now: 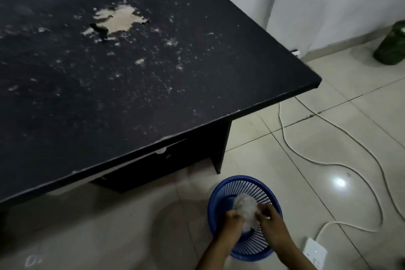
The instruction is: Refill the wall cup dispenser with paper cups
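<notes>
Both hands, left hand [233, 218] & right hand [268, 212], grip crumpled clear plastic wrap [246, 209] over round blue mesh plastic bin [214, 208] on floor; wrap could spring out.

Two bare forearms are showing at the bottom of the view, each ending in a bare hand: the left hand [232, 219] and the right hand [270, 215]. No sleeve, cuff, glove, watch or ring is showing on either arm as far as the blurred picture is letting one tell. Both arms are looking slim, and the fingers are appearing smeared by motion.
</notes>
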